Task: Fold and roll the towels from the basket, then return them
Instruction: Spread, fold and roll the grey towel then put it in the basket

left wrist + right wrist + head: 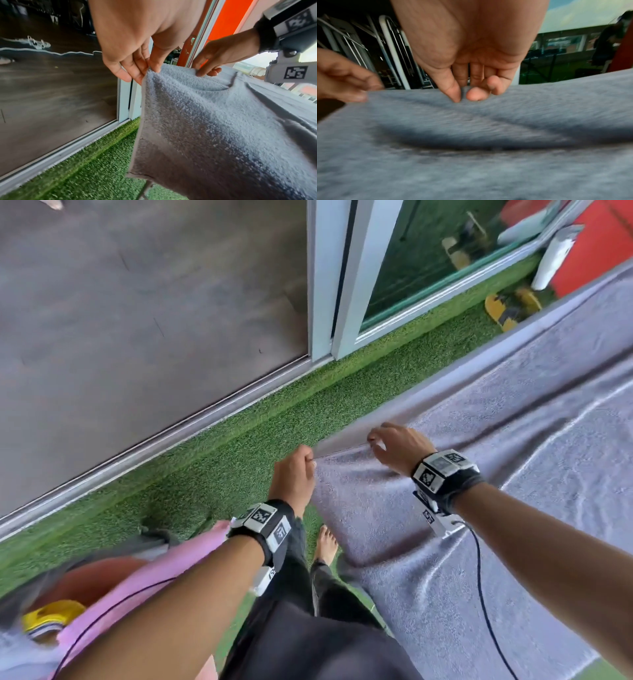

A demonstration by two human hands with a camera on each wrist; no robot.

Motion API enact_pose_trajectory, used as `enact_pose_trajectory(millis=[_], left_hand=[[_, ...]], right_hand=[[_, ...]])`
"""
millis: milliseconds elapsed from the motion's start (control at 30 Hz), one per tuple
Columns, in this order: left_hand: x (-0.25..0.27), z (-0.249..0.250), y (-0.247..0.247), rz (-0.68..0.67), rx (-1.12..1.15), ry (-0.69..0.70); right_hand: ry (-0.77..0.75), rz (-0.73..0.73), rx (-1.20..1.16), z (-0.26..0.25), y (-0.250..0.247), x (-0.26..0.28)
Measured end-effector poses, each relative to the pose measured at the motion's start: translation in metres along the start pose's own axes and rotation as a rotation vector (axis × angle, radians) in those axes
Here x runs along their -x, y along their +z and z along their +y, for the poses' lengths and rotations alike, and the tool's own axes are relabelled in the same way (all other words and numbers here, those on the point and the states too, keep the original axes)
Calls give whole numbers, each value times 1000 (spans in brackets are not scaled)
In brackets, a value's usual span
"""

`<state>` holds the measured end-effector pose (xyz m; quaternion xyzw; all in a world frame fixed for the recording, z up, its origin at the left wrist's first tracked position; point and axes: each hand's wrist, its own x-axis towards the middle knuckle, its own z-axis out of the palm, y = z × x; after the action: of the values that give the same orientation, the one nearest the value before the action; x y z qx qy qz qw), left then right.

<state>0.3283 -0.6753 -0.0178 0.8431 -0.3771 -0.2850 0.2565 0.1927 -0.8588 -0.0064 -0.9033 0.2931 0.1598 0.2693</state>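
Note:
A large grey towel [479, 481] is spread out to the right, with its near end hanging down over the grass. My left hand [301, 463] pinches the towel's corner [150, 70] between thumb and fingers. A short way to the right along the same top edge, my right hand [380, 443] pinches the towel's edge [464, 92] between thumb and forefinger. In the left wrist view the towel [214, 128] hangs from both hands [207, 70]. A pink towel [154, 577] lies over the reddish basket [92, 577] at the lower left.
Green artificial grass [239, 446] covers the floor. A sliding glass door [137, 320] with a white frame [325, 285] runs along the left. Yellow sandals [510, 306] lie at the far right, and a yellow item [51, 618] sits by the basket. My bare foot [325, 546] stands below the towel.

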Motion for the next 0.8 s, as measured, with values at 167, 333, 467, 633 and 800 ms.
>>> enact_pose_trajectory(millis=[167,333,467,633,800], left_hand=[[-30,-12,-19,4,-28,-18],[-43,-13,-20,-4,-10,-53],[-51,-17,-16,9,-25,-89],[-64,-13,-13,-154,-236,-42],[-124,40,15,-253,-196,156]], right_hand=[[134,113,37,53,-42,-27],[126,201,-10,74,-71,-55],[76,320,-55,58,-89,-72],[103,219,-125,71,-75,-70],[263,295,-68,132,-93,-60]])
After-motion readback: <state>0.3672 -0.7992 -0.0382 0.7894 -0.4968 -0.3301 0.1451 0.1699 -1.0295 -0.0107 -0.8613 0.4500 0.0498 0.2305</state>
